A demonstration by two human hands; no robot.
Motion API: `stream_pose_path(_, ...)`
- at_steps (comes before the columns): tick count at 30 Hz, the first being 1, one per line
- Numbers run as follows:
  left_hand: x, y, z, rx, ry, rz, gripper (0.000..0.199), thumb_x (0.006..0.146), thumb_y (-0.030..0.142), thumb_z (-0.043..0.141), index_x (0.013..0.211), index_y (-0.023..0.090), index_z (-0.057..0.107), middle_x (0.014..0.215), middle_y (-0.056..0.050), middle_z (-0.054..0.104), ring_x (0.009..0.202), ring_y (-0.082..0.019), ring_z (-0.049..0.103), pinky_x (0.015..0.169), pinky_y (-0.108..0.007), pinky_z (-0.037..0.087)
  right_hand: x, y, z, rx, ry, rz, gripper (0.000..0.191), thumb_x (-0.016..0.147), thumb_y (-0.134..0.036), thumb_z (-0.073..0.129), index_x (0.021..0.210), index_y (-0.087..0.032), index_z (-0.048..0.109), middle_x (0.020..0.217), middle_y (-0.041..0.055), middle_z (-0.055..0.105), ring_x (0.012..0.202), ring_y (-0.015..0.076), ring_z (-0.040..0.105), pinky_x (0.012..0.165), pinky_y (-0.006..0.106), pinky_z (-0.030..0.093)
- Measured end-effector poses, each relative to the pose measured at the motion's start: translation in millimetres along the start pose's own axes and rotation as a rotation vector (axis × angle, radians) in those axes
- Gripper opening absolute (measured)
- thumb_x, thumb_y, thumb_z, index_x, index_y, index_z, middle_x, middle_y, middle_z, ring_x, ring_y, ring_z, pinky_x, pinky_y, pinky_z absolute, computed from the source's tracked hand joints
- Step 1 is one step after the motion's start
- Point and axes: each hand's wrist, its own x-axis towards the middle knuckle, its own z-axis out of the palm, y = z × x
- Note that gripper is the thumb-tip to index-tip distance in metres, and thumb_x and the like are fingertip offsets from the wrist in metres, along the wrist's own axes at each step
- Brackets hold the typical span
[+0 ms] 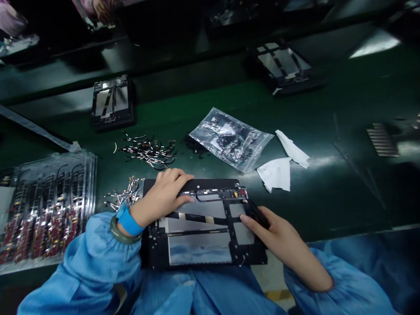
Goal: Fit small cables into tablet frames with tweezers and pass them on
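Note:
An opened tablet [199, 247], its silvery battery and circuit board showing in a black frame, lies across the bench's front edge before me. My left hand [166, 193] grips its upper left side, the fingers over the far edge and the thumb near the board. On the right side my right hand [272, 226] closes round the edge, thumb on top, its other fingers hidden underneath. Just beyond the left hand is a pile of short black cables [147, 150]. A smaller heap of cables [123, 195] lies beside my left wrist.
Clear trays [53, 204] of cables are stacked at left. A plastic bag of small dark parts [230, 138] and white wipes [276, 173] lie beyond the tablet. Stacked devices stand far left [112, 103] and far right [282, 65]. Co-workers' hands [102, 9] show across the bench.

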Motion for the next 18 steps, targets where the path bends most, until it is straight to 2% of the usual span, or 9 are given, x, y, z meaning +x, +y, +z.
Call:
stream_pose_path(2, -2, 5, -0.4, -0.059, 0.089, 0.038, 0.04, 0.085, 0.038, 0.06, 0.118, 0.016, 0.053, 0.113, -0.012, 0.056, 0.103, -0.025, 0.05, 0.088, -0.039, 0.041, -2, -3, 0, 0.046, 0.056, -0.003, 0.035, 0.074, -0.057, 0.056, 0.074, -0.022, 0.063, 0.067, 0.0019, 0.07, 0.058, 0.0209, 0.064, 0.048, 0.027, 0.049)
stream_pose_path(4, -1, 10, -4.1, -0.177, 0.098, -0.011, 0.03, 0.089, 0.039, 0.054, 0.106, 0.016, 0.059, 0.099, -0.009, 0.061, 0.091, -0.021, 0.055, 0.078, -0.033, 0.044, -5, -8, -1, 0.121, 0.109, -0.012, 0.034, 0.073, -0.054, 0.059, 0.078, -0.022, 0.066, 0.074, 0.0034, 0.072, 0.065, 0.0226, 0.067, 0.053, 0.028, 0.052)
stream_pose_path(6, 4, 12, -10.0, -0.327, -0.003, -0.117, 0.028, 0.091, 0.041, 0.049, 0.086, 0.017, 0.062, 0.075, -0.002, 0.06, 0.069, -0.015, 0.054, 0.061, -0.026, 0.04, -7, -12, -2, 0.191, 0.148, -0.027, 0.033, 0.07, -0.052, 0.062, 0.08, -0.021, 0.068, 0.079, 0.0048, 0.073, 0.071, 0.0243, 0.068, 0.059, 0.029, 0.055)
stream_pose_path(8, 9, 12, -16.0, -0.469, -0.154, -0.218, 0.038, 0.089, 0.044, 0.048, 0.064, 0.017, 0.055, 0.055, 0.004, 0.046, 0.051, -0.009, 0.04, 0.049, -0.023, 0.029, -8, -13, -3, 0.229, 0.166, -0.033, 0.034, 0.069, -0.052, 0.063, 0.081, -0.02, 0.069, 0.079, 0.0056, 0.073, 0.072, 0.0252, 0.068, 0.062, 0.031, 0.056)
stream_pose_path(10, 13, 9, -20.2, -0.585, -0.248, -0.29, 0.046, 0.085, 0.049, 0.051, 0.052, 0.017, 0.043, 0.049, 0.006, 0.03, 0.046, -0.007, 0.027, 0.045, -0.022, 0.021, -9, -12, -5, 0.24, 0.208, -0.009, 0.037, 0.071, -0.055, 0.061, 0.08, -0.02, 0.069, 0.077, 0.0061, 0.073, 0.07, 0.0256, 0.068, 0.061, 0.032, 0.055)
stream_pose_path(12, 15, 7, -22.2, -0.7, -0.255, -0.361, 0.048, 0.08, 0.054, 0.054, 0.052, 0.017, 0.04, 0.051, 0.006, 0.027, 0.047, -0.006, 0.023, 0.044, -0.022, 0.019, -9, -10, -8, 0.227, 0.284, 0.041, 0.044, 0.076, -0.059, 0.054, 0.081, -0.019, 0.069, 0.078, 0.0069, 0.072, 0.075, 0.0268, 0.068, 0.063, 0.033, 0.055)
stream_pose_path(14, 14, 5, -22.3, -0.81, -0.217, -0.421, 0.047, 0.077, 0.059, 0.055, 0.057, 0.017, 0.043, 0.051, 0.007, 0.03, 0.046, -0.006, 0.025, 0.043, -0.021, 0.018, -10, -8, -13, 0.182, 0.328, 0.1, 0.05, 0.078, -0.065, 0.047, 0.082, -0.02, 0.07, 0.081, 0.0075, 0.072, 0.081, 0.0282, 0.067, 0.066, 0.034, 0.055)
stream_pose_path(18, 10, 1, -17.3, -0.966, -0.157, -0.458, 0.04, 0.074, 0.056, 0.06, 0.079, 0.019, 0.048, 0.05, 0.009, 0.037, 0.042, -0.006, 0.025, 0.041, -0.019, 0.017, -11, -11, -24, 0.128, 0.23, 0.117, 0.058, 0.079, -0.071, 0.037, 0.076, -0.023, 0.069, 0.079, 0.007, 0.071, 0.082, 0.0285, 0.067, 0.065, 0.033, 0.055)
